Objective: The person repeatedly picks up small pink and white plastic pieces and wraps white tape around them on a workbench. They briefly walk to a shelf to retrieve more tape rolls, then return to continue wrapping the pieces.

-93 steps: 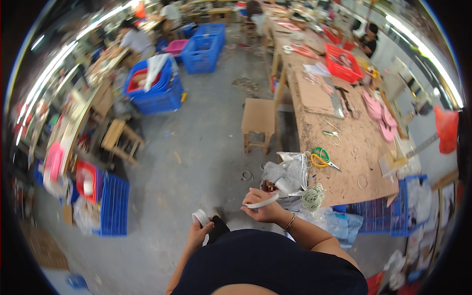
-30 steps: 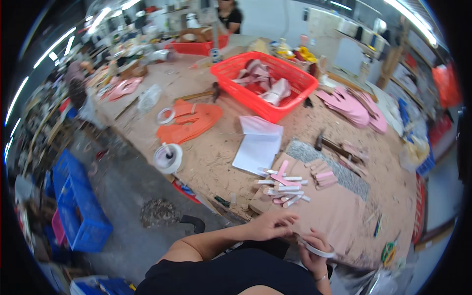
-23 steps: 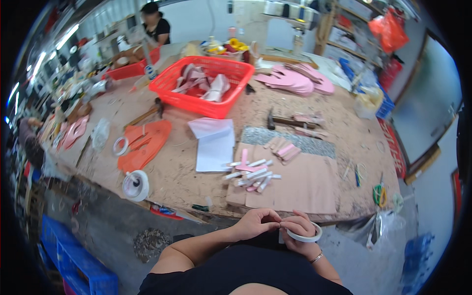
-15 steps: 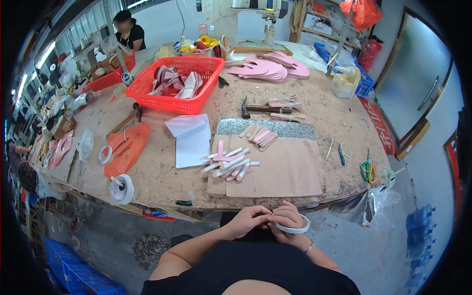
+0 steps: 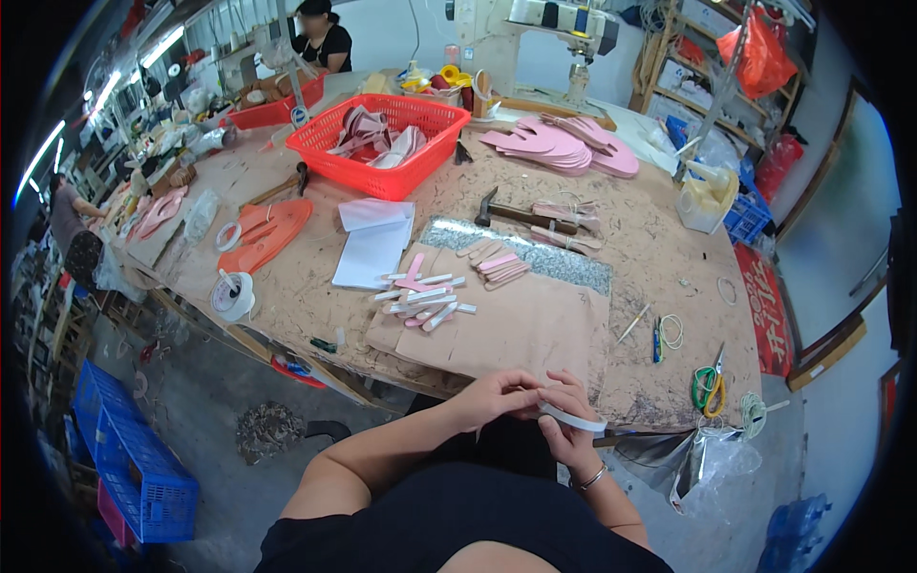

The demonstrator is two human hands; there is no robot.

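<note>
At the workbench's [image 5: 669, 286] near edge, the left hand [image 5: 492, 399] and right hand [image 5: 570, 430] both pinch a white tape roll [image 5: 571, 416], just off the bench. Beyond lie pink strips [image 5: 425, 294] on a tan sheet [image 5: 516, 325]; bare wood stays open rightward, towards the green scissors [image 5: 709, 390]. The red basket [image 5: 377, 143] stands at the far edge.

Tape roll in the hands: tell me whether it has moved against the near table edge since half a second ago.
No. The tape roll remains in both hands, just below the near table edge.
</note>
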